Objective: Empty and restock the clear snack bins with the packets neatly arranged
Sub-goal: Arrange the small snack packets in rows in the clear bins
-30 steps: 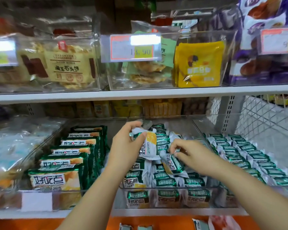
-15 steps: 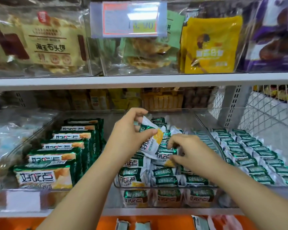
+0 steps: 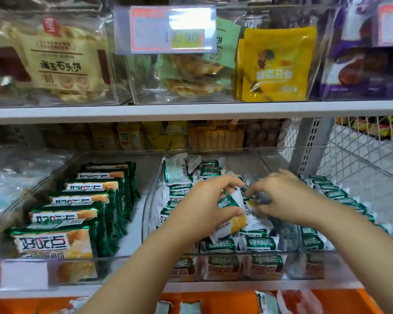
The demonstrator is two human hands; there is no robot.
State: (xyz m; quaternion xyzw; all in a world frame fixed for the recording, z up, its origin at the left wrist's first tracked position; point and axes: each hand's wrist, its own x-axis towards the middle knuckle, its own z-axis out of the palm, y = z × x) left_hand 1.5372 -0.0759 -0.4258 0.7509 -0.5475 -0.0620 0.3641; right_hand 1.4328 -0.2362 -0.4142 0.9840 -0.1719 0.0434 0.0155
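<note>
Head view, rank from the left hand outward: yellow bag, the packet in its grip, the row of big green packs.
1. packet: held in the left hand, centre.
2. big green packs: lower shelf, to its left.
3. yellow bag: above right, on the upper shelf.

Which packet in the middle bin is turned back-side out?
The propped packet at the middle bin's back left corner: barcode and fine print face out. The rest, even the held packet in the left hand, show green logo bands.
</note>
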